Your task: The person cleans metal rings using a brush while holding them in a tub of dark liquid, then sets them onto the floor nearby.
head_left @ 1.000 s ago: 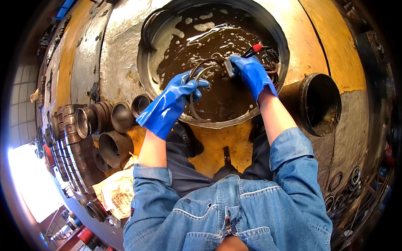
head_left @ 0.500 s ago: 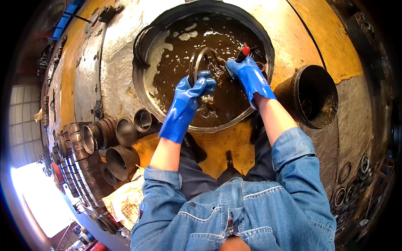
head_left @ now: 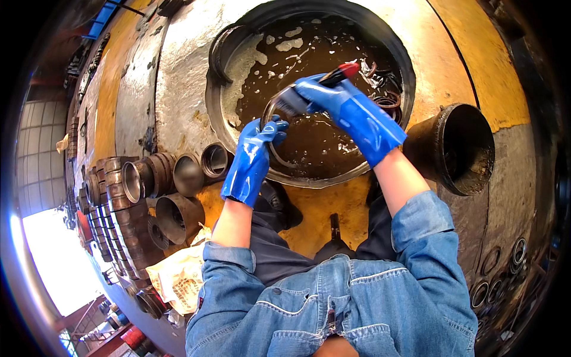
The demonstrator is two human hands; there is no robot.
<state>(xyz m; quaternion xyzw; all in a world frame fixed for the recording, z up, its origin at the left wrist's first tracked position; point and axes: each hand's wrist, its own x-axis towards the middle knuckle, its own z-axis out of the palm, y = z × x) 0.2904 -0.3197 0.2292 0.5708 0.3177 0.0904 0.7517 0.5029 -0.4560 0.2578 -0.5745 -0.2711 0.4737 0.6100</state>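
My left hand [head_left: 254,149], in a blue rubber glove, is closed on a dark metal ring [head_left: 266,116] held over a round tub [head_left: 215,122] of brown, foamy liquid. My right hand [head_left: 333,98], gloved alike, grips a brush [head_left: 289,101] with a black and red handle. The bristles lie against or just over the upper part of the ring; motion blur hides the exact contact. Several more rings [head_left: 389,100] rest in the liquid at the tub's right side.
An open rusty cylinder [head_left: 464,149] lies right of the tub. On the left are metal sleeves [head_left: 138,181], a wider sleeve [head_left: 178,217] and a paper sack [head_left: 178,276]. Loose rings [head_left: 479,294] lie at the far right. A curved dark band [head_left: 219,56] hangs at the tub's left rim.
My right hand has swung left and lifted from the tub's right side, bringing the brush to the ring. My left hand has tilted the ring and shifted slightly down.
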